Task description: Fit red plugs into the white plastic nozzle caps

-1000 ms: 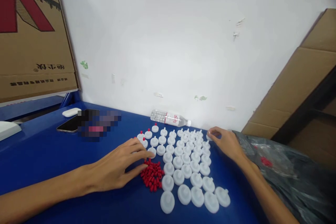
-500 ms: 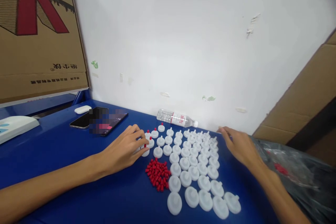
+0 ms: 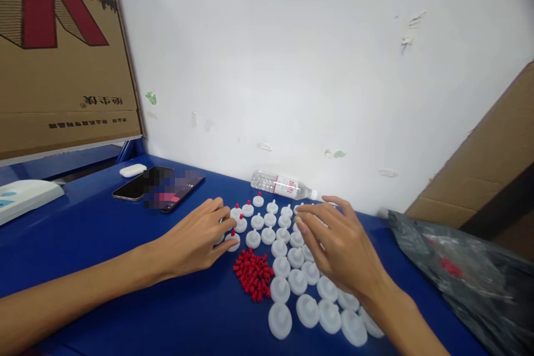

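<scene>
My left hand [image 3: 200,239] is beside the white discs topped with red caps, thumb and fingers apart around the nearest red-capped disc [image 3: 233,242]; whether they touch it I cannot tell. Parts of other discs there are hidden behind the fingers. My right hand [image 3: 340,242] hovers over the rows of plain white discs with nipple-like stems [image 3: 280,321], fingers stretched and apart, nothing visible in them. It covers many of the discs on the right. A heap of small red caps [image 3: 252,275] lies between my hands, left of the plain discs.
A clear plastic bottle [image 3: 283,186] lies on its side by the wall. Two phones [image 3: 183,192] and a white case [image 3: 132,170] rest at the back left of the blue table [image 3: 125,317]. A dark plastic bag [image 3: 463,272] is at the right. A cardboard box [image 3: 67,78] stands left.
My right hand has moved left from beside the rows to over the plain white discs. My left hand has stayed nearly in place by the red-capped discs.
</scene>
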Motion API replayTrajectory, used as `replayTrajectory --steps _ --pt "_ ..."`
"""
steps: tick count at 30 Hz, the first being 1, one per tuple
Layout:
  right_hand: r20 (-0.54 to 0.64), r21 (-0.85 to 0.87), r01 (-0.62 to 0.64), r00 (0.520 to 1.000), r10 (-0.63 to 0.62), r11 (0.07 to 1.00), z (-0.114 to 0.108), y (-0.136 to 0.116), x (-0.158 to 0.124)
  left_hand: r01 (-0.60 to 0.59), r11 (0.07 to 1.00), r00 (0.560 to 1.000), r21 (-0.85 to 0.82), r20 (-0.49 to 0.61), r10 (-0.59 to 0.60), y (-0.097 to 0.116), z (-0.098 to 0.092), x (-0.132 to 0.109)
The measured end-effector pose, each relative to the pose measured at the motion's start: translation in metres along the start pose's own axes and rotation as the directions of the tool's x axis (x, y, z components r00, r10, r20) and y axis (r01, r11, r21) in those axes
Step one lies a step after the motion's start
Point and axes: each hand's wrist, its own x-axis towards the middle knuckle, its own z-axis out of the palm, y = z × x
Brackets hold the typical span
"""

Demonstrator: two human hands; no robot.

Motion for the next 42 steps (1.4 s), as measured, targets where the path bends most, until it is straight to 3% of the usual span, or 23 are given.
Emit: replayTrajectory --steps 3,7,12,16,21,32,36,39,42 --pt "0.031 0.018 0.007 1.0 -0.007 1.0 0.003 -0.007 -0.002 -0.044 0.999 0.999 -0.001 -0.002 0.044 0.0 0.0 0.002" --pt "0.063 0.01 0.006 0.998 -0.006 1.0 0.004 -0.012 -0.003 -0.097 0.987 0.983 -0.13 -0.166 0.075 0.003 -0.006 0.001" --pt "0.161 0.098 0.01 0.987 -0.026 0.995 0.007 -0.03 -0.001 -0.283 0.926 0.933 -0.249 -0.294 0.206 0.013 -0.006 -0.007" --pt "0.096 0.24 0.094 0.988 -0.12 0.966 0.02 -0.045 -0.001 -0.346 0.916 0.899 -0.202 -0.351 0.262 0.021 -0.003 -0.012" --pt "-0.031 0.2 0.153 0.988 -0.15 0.968 0.029 -0.051 -0.001 -0.303 0.933 0.915 -0.195 -0.334 0.228 0.03 -0.006 -0.01" --pt "-0.036 0.044 0.213 0.977 -0.211 0.976 0.02 -0.046 0.005 -0.2 0.975 0.948 -0.1 -0.269 0.167 0.038 -0.002 -0.008" --pt "-0.068 0.014 0.225 0.972 -0.224 0.974 0.022 -0.049 0.006 -0.187 0.97 0.952 -0.153 -0.272 0.141 0.038 0.001 -0.011" --pt "-0.125 -0.088 0.227 0.964 -0.237 0.97 0.018 -0.028 0.002 -0.124 0.947 0.972 -0.297 -0.23 0.055 0.03 -0.002 -0.013" --pt "-0.146 -0.204 0.1 0.981 -0.131 0.974 0.005 0.02 -0.013 -0.047 0.926 0.974 -0.374 -0.225 -0.041 0.019 -0.006 -0.011"
